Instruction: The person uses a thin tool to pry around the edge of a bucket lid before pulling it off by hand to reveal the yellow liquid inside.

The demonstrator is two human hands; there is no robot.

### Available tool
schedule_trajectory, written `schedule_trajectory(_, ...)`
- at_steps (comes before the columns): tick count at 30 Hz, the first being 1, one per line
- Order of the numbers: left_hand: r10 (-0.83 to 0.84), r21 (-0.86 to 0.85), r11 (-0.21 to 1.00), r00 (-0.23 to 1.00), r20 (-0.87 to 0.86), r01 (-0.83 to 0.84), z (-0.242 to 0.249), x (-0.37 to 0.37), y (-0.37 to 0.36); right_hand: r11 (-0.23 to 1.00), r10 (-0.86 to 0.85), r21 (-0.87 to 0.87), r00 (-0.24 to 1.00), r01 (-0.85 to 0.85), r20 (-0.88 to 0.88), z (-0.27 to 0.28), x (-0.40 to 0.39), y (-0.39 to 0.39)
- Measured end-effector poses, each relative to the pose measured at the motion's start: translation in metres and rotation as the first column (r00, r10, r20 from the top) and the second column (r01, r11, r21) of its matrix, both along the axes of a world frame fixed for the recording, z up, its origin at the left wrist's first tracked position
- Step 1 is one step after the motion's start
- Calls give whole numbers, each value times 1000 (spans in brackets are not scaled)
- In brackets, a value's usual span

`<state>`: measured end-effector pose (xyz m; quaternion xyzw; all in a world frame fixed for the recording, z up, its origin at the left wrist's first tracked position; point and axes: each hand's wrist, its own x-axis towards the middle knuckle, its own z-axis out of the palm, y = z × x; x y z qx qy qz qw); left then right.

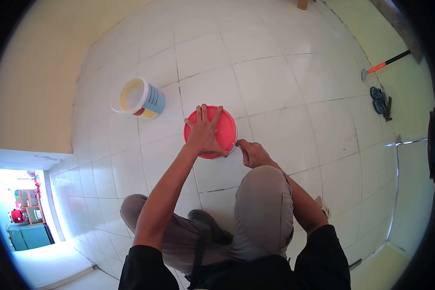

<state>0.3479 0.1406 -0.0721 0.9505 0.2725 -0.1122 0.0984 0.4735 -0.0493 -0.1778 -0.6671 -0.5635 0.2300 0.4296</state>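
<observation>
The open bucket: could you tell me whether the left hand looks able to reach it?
Probably yes: only floor shows between the open bucket and the left hand, though that hand would have to leave the red lid.

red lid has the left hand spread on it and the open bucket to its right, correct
Not quite: the head view shows the open bucket to the left of the red lid; the left hand is indeed spread on it.

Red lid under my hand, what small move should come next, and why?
Probably work the right hand gently along the red lid's edge: its fingertips are right beside that edge, while the left hand, spread on top, could steady the lid.
</observation>
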Motion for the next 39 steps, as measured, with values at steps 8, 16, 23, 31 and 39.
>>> schedule_trajectory(8, -5, -11, 1000, 999, 31, 5, -5, -5, 3, 880, 36, -474, 999, -43, -23, 77, 11, 20)
schedule_trajectory(16, -6, 1, 1000, 998, 55, 6, -7, -7, 0, 807, 284, -541, 959, -238, 2, 116, 39, 47)
schedule_trajectory(23, -9, 49, 999, 1000, -2, 9, -9, -4, 0, 503, 649, -817, 747, -282, 142, 156, 32, 101)
schedule_trajectory(31, 4, 41, 999, 1000, 13, -5, -7, -4, -2, 773, 243, -611, 970, -172, 34, 106, 34, 35)
schedule_trajectory(39, 109, 38, 993, 994, -30, -108, -1, 10, -11, 851, 159, -510, 868, 121, 471, 79, -4, 10)
